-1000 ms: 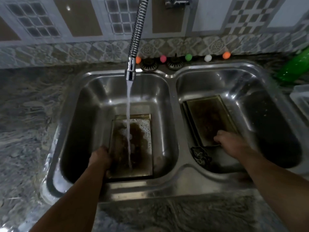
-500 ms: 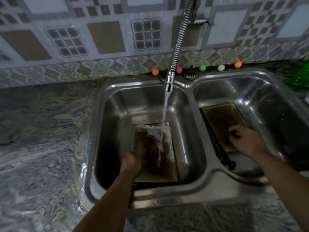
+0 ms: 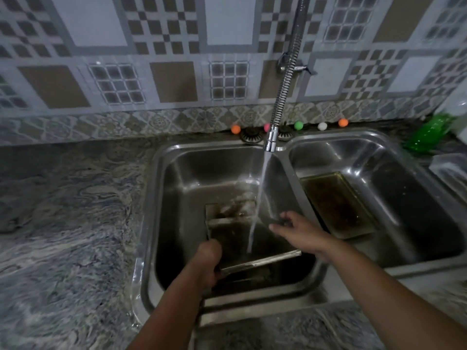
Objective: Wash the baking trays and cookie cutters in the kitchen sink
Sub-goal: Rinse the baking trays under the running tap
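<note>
In the left basin of the double sink (image 3: pixel 283 296), the left hand (image 3: pixel 208 258) is curled tight around the near-left corner of a dark baking tray (image 3: pixel 237 238), fingers closed over its rim and holding it tilted, near edge raised. Water (image 3: pixel 257 198) from the flexible tap (image 3: pixel 286 79) falls onto the tray's inner face. The right hand (image 3: pixel 300 229) reaches across to the tray's right side with its fingers (image 3: pixel 276 226) spread and half open; they touch the far right edge, but whether they grip it cannot be told. A second baking tray (image 3: pixel 337 205), stained brown, lies flat in the right basin, apart from both hands. Small coloured balls (image 3: pixel 298 125) line the back ledge, and a green bottle (image 3: pixel 427 135) lies on the worktop (image 3: pixel 68 223) at the right
</note>
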